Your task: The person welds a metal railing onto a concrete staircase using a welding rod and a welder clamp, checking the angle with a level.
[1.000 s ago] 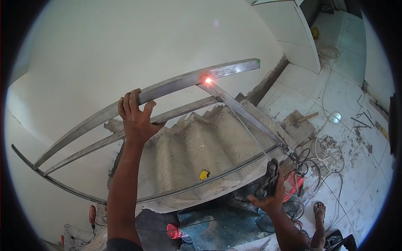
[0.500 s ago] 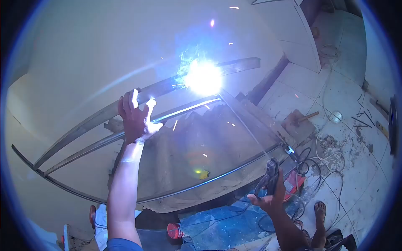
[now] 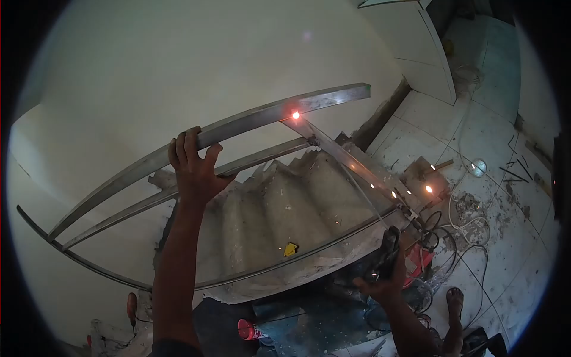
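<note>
My left hand (image 3: 199, 172) has its fingers over the curved metal top rail (image 3: 250, 121) of a railing frame, the thumb stretched toward the middle rail (image 3: 262, 156). Closed around a black welding electrode holder (image 3: 390, 241), my right hand (image 3: 386, 285) is at the lower right. A long thin electrode (image 3: 364, 193) extends from the holder up and left toward the frame. At the joint of the top rail and the slanted post (image 3: 339, 150), a small spot (image 3: 295, 115) glows red-orange. Several sparks lie along the post.
Behind the frame, concrete stairs (image 3: 285, 208) bear a small yellow piece (image 3: 290, 249). A curved bottom rail (image 3: 315, 254) runs along their edge. Cables (image 3: 470, 244) and short dark rods (image 3: 514, 169) litter the tiled floor. A red-lidded container (image 3: 247, 329) is below.
The blinding white arc at the joint has gone out, leaving a small glow, and the scene is darker. Glowing sparks show lower right. Both hands are nearly in the same places.
</note>
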Demonstrator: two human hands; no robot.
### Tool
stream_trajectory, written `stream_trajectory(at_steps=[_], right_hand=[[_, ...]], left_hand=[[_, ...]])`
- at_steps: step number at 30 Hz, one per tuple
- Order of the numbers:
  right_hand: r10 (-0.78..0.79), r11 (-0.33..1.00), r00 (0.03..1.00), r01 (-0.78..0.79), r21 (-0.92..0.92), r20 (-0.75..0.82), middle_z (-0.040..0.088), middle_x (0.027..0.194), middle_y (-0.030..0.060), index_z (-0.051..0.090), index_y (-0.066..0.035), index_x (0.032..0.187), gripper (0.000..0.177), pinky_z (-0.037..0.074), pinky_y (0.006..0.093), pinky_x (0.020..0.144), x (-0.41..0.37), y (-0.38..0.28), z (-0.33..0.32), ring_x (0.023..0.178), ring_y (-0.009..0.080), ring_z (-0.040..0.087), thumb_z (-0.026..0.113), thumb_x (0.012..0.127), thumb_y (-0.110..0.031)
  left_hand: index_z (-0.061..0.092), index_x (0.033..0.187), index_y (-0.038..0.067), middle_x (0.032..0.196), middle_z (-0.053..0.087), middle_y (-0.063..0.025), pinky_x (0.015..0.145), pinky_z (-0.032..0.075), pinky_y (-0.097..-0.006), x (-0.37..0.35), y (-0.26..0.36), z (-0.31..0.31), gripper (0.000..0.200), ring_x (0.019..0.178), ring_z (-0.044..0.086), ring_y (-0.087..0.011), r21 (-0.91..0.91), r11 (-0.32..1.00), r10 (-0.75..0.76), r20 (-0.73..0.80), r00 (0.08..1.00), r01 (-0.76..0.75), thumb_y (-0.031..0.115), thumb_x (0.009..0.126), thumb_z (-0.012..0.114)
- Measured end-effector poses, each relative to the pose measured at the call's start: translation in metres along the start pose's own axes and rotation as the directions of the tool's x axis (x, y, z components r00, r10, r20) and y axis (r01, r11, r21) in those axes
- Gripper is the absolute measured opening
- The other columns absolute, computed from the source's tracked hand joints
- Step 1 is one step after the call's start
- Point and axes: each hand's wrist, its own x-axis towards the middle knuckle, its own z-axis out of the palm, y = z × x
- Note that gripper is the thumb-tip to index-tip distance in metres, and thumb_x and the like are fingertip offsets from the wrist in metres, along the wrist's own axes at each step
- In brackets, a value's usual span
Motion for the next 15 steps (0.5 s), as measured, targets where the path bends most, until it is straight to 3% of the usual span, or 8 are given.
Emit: stream_trajectory(at_steps=[2, 15], right_hand=[[-0.038, 0.998, 0.999, 0.039, -0.042, 0.017, 0.064, 0.115, 0.0241, 0.027, 0.013, 0.146, 0.129, 0.054, 0.0417, 0.089, 0.0056, -0.0033, -0.002, 0.102, 0.0343, 0.068, 0.093, 0.058, -0.054], [-0.024, 0.997, 0.999, 0.026, -0.067, 0.034, 0.066, 0.106, 0.0219, 0.028, 0.013, 0.145, 0.129, 0.056, 0.0399, 0.081, 0.0067, -0.009, -0.0018, 0.092, 0.0311, 0.069, 0.096, 0.054, -0.049]], left_hand=[[0.061, 0.103, 0.016, 0.134, 0.048, -0.0223, 0.105, 0.032, -0.0629, 0.0002, 0.0009, -0.0011, 0.065, 0.126, 0.045, -0.0425, 0.008, 1.0, -0.006, -0.012, 1.0, 0.006, 0.057, 0.06, 0.087], [0.065, 0.1, 0.014, 0.134, 0.048, -0.0234, 0.11, 0.027, -0.0604, 0.0001, 0.0023, -0.0039, 0.062, 0.129, 0.043, -0.044, 0.005, 0.999, -0.036, 0.054, 0.998, 0.036, 0.056, 0.06, 0.087]])
